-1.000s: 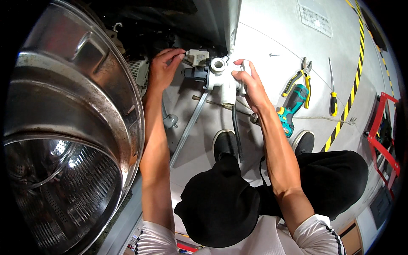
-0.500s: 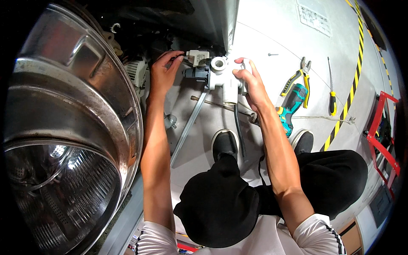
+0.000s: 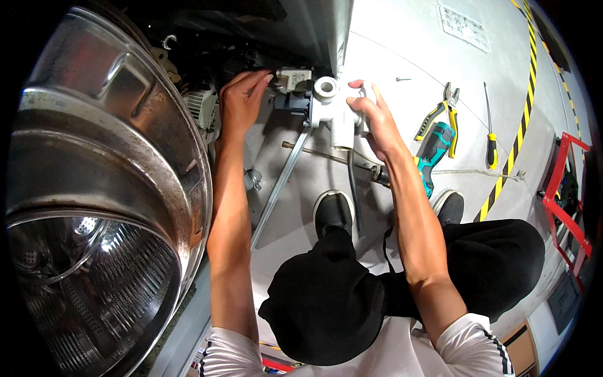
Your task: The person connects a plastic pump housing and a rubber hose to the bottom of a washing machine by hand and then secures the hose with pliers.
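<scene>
Leftward, a metal drum (image 3: 147, 135) is flanking the left arm (image 3: 229, 213). The left hand (image 3: 242, 100) is pressing its fingers together near a pale block (image 3: 295, 80), grasped part unclear. Centrally, a white housing (image 3: 324, 112) is sitting between both hands; fingers of the right hand (image 3: 378, 119) are pinching its right end. Rightward, pliers (image 3: 450, 105) are lying flat.

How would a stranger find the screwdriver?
Find the long black-and-yellow striped floor tape on the right. Just left of it lies the screwdriver. Unlike the yellow-and-black pliers farther left, it has one thin, straight shaft.
</scene>
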`<state>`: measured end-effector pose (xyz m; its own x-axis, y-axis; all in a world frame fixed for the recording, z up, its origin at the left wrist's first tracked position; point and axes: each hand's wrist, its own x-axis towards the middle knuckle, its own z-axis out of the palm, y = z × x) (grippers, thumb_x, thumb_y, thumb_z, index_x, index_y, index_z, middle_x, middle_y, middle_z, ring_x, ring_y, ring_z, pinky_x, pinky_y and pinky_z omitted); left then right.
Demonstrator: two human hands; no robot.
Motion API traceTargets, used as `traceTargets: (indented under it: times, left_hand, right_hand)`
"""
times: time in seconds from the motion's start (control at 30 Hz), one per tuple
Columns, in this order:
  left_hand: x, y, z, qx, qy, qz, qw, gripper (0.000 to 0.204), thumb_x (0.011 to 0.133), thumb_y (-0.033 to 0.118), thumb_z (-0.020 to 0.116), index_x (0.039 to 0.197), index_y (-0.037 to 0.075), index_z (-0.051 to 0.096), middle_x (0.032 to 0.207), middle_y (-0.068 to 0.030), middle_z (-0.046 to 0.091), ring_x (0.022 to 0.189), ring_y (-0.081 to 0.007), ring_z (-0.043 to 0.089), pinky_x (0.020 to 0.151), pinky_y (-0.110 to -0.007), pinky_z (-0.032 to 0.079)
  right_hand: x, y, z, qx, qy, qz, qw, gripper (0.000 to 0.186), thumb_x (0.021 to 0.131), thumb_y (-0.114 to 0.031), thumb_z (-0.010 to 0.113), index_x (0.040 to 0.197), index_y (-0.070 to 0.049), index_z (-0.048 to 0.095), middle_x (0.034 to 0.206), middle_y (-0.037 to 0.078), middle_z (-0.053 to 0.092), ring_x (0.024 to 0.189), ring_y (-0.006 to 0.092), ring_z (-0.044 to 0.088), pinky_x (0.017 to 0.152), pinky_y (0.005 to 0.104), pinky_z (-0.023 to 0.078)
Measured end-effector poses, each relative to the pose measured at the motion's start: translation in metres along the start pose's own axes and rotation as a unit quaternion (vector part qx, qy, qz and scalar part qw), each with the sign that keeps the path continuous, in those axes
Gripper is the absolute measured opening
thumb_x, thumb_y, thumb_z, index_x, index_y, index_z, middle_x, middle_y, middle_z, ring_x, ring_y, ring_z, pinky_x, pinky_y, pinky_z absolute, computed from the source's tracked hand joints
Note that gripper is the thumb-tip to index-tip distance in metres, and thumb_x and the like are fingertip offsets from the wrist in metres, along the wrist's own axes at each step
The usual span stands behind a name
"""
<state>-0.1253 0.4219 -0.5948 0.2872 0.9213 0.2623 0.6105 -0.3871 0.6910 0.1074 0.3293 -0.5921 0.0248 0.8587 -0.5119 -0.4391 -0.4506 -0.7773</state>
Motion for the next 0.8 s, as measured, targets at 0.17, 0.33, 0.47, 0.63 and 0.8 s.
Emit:
traceTargets:
  times: [0.17, 0.33, 0.47, 0.63, 0.8]
  left_hand:
    - [-0.022, -0.016, 0.027, -0.125, 0.179, -0.098, 0.971, 0.021, 0.079, 0.008, 0.069, 0.098, 0.000, 0.066, 0.090, -0.0111, 0.066, 0.083, -0.0190, 0.063, 0.074, -0.029, 0.048]
    - [-0.066, -0.041, 0.052, -0.062, 0.131, -0.191, 0.971, 0.024, 0.078, 0.003, 0.062, 0.102, 0.002, 0.064, 0.091, -0.0121, 0.065, 0.085, -0.0216, 0.063, 0.076, -0.030, 0.048]
    - [-0.068, -0.045, 0.066, 0.051, -0.054, -0.099, 0.992, 0.031, 0.077, 0.005, 0.056, 0.107, 0.005, 0.061, 0.105, -0.0187, 0.060, 0.096, -0.0389, 0.057, 0.081, -0.042, 0.047]
    - [-0.062, -0.039, 0.089, 0.154, -0.066, -0.062, 0.984, 0.033, 0.075, 0.012, 0.061, 0.107, 0.005, 0.059, 0.104, -0.0188, 0.061, 0.099, -0.0396, 0.056, 0.083, -0.045, 0.047]
    - [-0.054, -0.042, 0.082, 0.095, -0.063, -0.046, 0.992, 0.036, 0.074, 0.006, 0.060, 0.110, 0.007, 0.060, 0.101, -0.0202, 0.064, 0.095, -0.0403, 0.059, 0.085, -0.043, 0.048]
  right_hand:
    - [0.003, 0.005, -0.001, 0.029, 0.004, -0.008, 1.000, 0.037, 0.078, -0.017, 0.059, 0.112, -0.006, 0.047, 0.093, 0.007, 0.057, 0.089, 0.0157, 0.051, 0.080, 0.0286, 0.039]
    - [0.000, 0.002, -0.003, 0.005, 0.023, -0.010, 1.000, 0.038, 0.078, -0.017, 0.059, 0.112, -0.005, 0.047, 0.095, 0.008, 0.058, 0.092, 0.0158, 0.052, 0.082, 0.0282, 0.039]
    - [0.000, 0.004, -0.003, 0.006, 0.027, -0.017, 0.999, 0.040, 0.077, -0.018, 0.059, 0.113, -0.005, 0.047, 0.096, 0.009, 0.058, 0.093, 0.0171, 0.052, 0.084, 0.0296, 0.039]
    - [-0.002, 0.007, -0.005, 0.052, 0.042, 0.012, 0.998, 0.041, 0.077, -0.021, 0.060, 0.112, -0.007, 0.047, 0.100, 0.008, 0.056, 0.097, 0.0182, 0.050, 0.085, 0.0329, 0.039]
    - [-0.005, 0.008, -0.008, 0.071, 0.050, 0.066, 0.994, 0.039, 0.077, -0.025, 0.059, 0.112, -0.011, 0.048, 0.107, 0.007, 0.051, 0.099, 0.0194, 0.048, 0.080, 0.0376, 0.042]
